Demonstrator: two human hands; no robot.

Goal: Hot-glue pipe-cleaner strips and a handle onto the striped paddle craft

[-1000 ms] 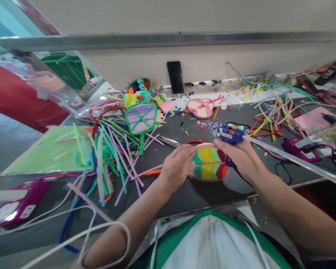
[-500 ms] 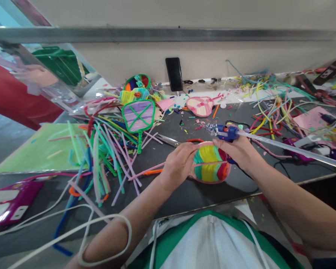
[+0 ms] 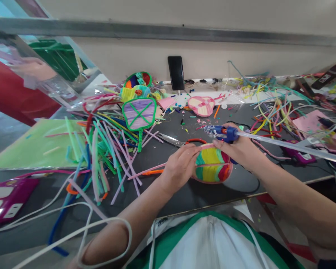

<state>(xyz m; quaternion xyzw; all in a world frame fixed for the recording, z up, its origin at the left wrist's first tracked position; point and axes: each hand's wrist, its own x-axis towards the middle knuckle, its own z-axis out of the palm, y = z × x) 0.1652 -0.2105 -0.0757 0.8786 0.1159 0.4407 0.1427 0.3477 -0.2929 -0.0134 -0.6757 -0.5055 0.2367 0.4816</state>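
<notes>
My left hand (image 3: 179, 166) pinches the left edge of a rounded craft piece (image 3: 212, 164) wrapped in yellow, green, teal and red pipe cleaners with a pink rim. It rests on the dark table (image 3: 185, 194) near the front edge. My right hand (image 3: 241, 149) grips a blue glue gun (image 3: 222, 132) just above the piece's upper right side. The nozzle points left. A long clear glue stick (image 3: 291, 146) sticks out to the right behind the gun.
A heap of loose pipe cleaners (image 3: 106, 149) and a purple-and-green woven fan (image 3: 139, 114) lie to the left. Scissors (image 3: 173, 140), a pink woven piece (image 3: 201, 105) and a black phone (image 3: 176, 73) sit behind. More pipe cleaners (image 3: 271, 108) spread right. A green sheet (image 3: 36, 147) lies far left.
The view has shifted slightly. Both hands keep their hold; the glue gun has dropped a little closer to the craft piece.
</notes>
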